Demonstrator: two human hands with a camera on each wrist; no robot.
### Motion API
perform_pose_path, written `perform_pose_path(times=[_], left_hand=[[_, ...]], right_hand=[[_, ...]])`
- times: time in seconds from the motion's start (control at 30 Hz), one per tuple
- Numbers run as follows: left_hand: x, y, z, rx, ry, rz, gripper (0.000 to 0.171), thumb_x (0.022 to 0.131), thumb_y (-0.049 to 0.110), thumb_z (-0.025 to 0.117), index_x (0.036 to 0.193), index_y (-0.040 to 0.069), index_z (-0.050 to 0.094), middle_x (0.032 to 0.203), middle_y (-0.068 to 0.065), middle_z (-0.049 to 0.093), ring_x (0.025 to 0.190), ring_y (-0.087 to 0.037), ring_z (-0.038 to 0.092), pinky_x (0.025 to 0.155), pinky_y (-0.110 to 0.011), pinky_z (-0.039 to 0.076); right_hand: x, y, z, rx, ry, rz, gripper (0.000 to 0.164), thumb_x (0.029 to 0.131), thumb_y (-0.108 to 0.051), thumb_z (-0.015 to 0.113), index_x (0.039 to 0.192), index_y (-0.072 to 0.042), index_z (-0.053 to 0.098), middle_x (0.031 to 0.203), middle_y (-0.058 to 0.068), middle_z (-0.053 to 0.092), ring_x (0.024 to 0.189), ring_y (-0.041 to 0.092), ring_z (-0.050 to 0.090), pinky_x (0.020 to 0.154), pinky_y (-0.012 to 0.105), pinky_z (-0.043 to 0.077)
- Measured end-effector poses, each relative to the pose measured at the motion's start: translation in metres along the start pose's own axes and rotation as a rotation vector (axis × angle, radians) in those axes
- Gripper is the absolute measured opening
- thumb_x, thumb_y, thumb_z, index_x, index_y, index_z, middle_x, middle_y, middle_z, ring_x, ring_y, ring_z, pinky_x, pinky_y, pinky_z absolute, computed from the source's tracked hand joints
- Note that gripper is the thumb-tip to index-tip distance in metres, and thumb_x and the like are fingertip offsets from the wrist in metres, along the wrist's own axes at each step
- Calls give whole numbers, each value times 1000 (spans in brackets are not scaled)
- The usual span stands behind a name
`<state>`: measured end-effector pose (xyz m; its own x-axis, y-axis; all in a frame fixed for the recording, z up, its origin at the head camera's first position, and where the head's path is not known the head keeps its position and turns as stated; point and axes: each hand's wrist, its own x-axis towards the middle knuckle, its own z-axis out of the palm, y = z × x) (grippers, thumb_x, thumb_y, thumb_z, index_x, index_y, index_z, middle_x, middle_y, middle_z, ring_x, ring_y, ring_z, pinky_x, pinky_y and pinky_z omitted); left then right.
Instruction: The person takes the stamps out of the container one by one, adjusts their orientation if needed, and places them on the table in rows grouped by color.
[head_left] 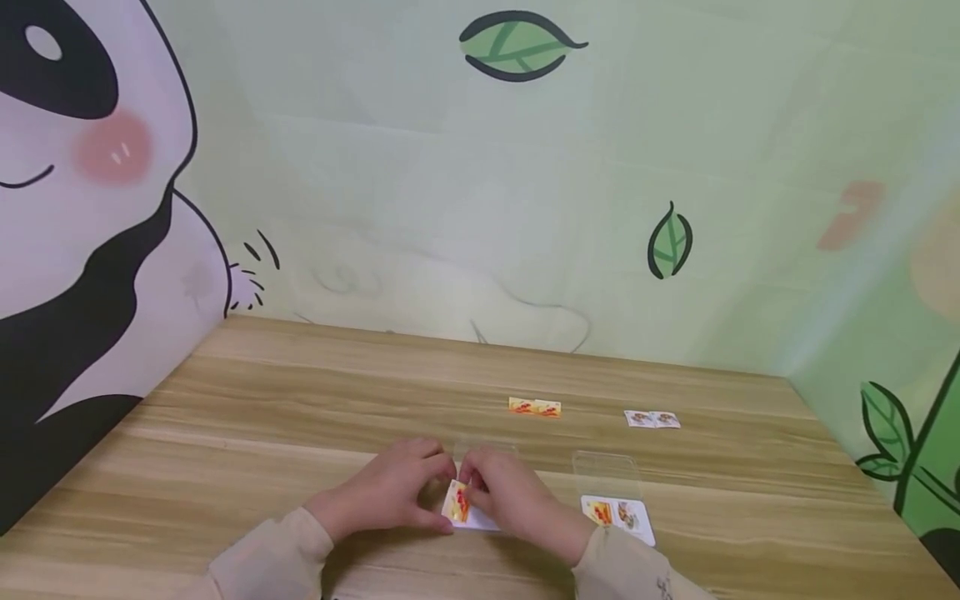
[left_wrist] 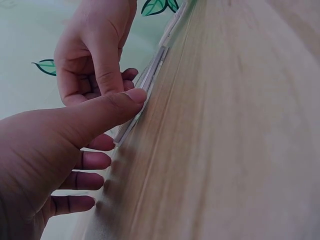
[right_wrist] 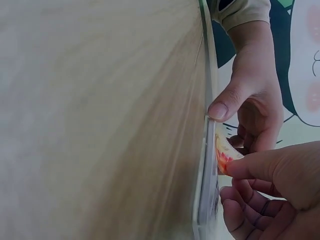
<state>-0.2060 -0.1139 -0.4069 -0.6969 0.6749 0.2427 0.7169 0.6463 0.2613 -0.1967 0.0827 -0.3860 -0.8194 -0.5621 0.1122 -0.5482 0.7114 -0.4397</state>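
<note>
A flat white case with a clear lid folded back lies on the table in front of the person. Their left hand grips its left end, the thumb at the near corner and the other fingers toward the far side. In the right wrist view, the left thumb presses on the case's edge. The right hand reaches over the case and pinches a small picture card printed in yellow and red. That card stands tilted up at the case's left part; the right hand hides much of the case.
To the right lies a second white case with its clear lid open and two food pictures in it. Farther back are a pair of yellow-red cards and a pair of white picture cards. A painted wall borders the wooden table.
</note>
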Motion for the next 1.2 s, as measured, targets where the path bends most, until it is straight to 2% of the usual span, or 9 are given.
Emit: perform_pose_path(times=[0.17, 0.5, 0.87, 1.07, 1.2], left_hand=[[1, 0, 1, -7, -17, -19, 47, 69, 53, 79, 99, 21, 63, 97, 11, 53, 91, -6, 48, 84, -30, 46], [1, -1, 0, -15, -40, -33, 46, 70, 53, 79, 99, 21, 62, 96, 11, 51, 89, -5, 45, 81, -27, 44], [1, -1, 2, -7, -36, -36, 49, 69, 54, 79, 101, 20, 63, 98, 10, 53, 93, -7, 47, 85, -31, 45], [2, -2, 2, -14, -36, -41, 49, 68, 54, 79, 100, 21, 63, 98, 11, 52, 91, -7, 46, 83, -30, 45], [1, -2, 3, -9, -31, -42, 47, 68, 53, 80, 98, 22, 62, 97, 11, 52, 91, -6, 46, 83, -30, 45]], right_hand=[[-1, -1, -5, 16, -6, 12, 12, 83, -4, 66, 78, -12, 60, 70, -6, 52, 66, 3, 43, 62, 17, 38], [-4, -2, -18, 149, -44, -15, 12, 82, -2, 68, 77, -9, 60, 71, -3, 56, 65, 3, 46, 59, 17, 41], [-9, 2, -34, 264, -101, 31, 8, 84, -3, 66, 84, -6, 58, 69, -4, 51, 61, 5, 46, 53, 17, 37], [-9, 14, -43, 362, -81, 20, 8, 86, -4, 67, 90, -2, 60, 70, 1, 57, 60, 3, 49, 54, 17, 42], [-10, 21, -49, 440, -63, 3, 11, 87, -2, 65, 94, 3, 59, 72, 8, 59, 59, 6, 52, 53, 21, 48]])
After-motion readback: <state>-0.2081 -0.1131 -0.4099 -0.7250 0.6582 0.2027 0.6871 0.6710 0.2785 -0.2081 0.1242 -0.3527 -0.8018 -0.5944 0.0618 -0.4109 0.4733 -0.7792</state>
